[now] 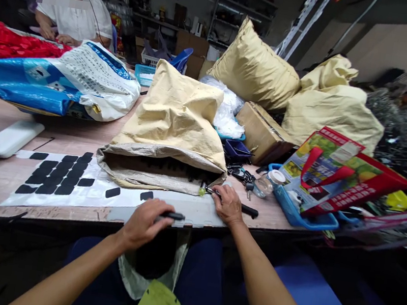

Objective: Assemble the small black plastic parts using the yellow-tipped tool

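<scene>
My left hand point(146, 222) is closed round a small black part point(173, 216) over the table's front edge. To its right, my right hand point(227, 203) rests at the table edge with its fingers around a metal tool whose black handle point(249, 211) sticks out to the right. A small yellow-green piece point(203, 189) lies by the tool's tip, at the mouth of a beige cloth sack point(179, 112). Dark items show dimly inside the sack. Black rounded pads point(56, 175) lie in rows on a white sheet point(84, 199) at the left.
A white power bank point(10, 139) with a cable and a blue-white bag point(56, 80) are on the left. A blue basket point(305, 217), a red-edged bag point(339, 174) and a cardboard box point(262, 133) stand right. A person in white point(73, 18) sits across the table.
</scene>
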